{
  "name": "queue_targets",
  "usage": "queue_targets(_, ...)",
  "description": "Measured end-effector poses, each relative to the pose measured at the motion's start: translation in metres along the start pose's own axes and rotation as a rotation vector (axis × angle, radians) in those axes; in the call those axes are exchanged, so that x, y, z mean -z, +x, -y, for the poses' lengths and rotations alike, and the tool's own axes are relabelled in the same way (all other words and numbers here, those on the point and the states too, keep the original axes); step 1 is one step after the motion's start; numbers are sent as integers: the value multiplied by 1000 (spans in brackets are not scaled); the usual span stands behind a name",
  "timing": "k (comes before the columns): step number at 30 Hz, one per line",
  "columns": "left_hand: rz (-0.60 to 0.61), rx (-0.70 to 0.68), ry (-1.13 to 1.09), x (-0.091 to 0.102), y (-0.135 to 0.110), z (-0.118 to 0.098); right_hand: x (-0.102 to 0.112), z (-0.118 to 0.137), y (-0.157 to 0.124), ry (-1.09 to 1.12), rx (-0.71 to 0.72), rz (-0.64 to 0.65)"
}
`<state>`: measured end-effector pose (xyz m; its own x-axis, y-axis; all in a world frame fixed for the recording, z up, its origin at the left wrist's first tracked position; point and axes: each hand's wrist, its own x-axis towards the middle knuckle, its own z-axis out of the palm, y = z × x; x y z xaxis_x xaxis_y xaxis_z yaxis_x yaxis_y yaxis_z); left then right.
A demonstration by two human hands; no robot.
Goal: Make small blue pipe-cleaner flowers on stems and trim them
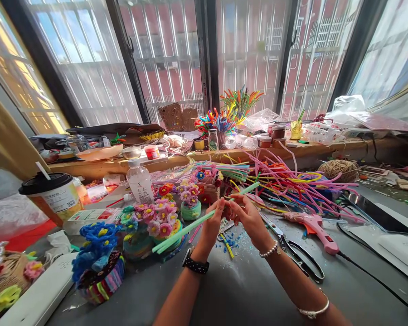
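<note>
My left hand and my right hand meet above the grey table, both pinched on a bundle of light green pipe cleaners. The bundle runs from lower left to upper right, its far tip near the pile of loose pipe cleaners. A black watch sits on my left wrist, a pearl bracelet on my right. Under my hands lie blue and yellow scraps and small metal scissors, partly hidden.
Pipe-cleaner flower pots and a blue flower basket stand left. A pink glue gun with black cord and black scissors lie right. Also there: a clear bottle, a lidded cup, a twine ball, a tablet.
</note>
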<state>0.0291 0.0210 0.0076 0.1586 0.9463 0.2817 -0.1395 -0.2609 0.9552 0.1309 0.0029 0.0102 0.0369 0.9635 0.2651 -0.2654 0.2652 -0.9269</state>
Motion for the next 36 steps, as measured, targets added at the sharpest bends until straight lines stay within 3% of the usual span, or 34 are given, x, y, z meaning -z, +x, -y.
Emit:
queue_targets(3, 39, -18, 53, 0, -5, 1, 8, -3, -1, -137, 16, -4)
queue_targets(9, 120, -7, 72, -1, -13, 1, 16, 1, -12, -8, -104, 99)
queue_targets(12, 111, 59, -23, 2, -14, 2, 19, 1, -12, 18, -73, 8)
queue_targets(15, 50, 96, -124, 6, -15, 1, 28, 1, -9, 59, -6, -170)
queue_targets(19, -48, 133, -184, 10, -15, 0, 39, 2, -2, 264, -18, -344)
queue_targets(22, -39, 177, -171, 9, -15, 1, 40, -2, 0, 428, -175, -281)
queue_targets(25, 27, 224, -149, 6, -15, 2, 34, -9, -1, 378, -288, -242)
queue_targets(29, -3, 212, -159, 6, -14, 3, 29, -14, -3, 330, -292, -177)
queue_targets(36, -140, 167, -252, 16, -11, 5, 42, -9, 2, 668, -262, -192)
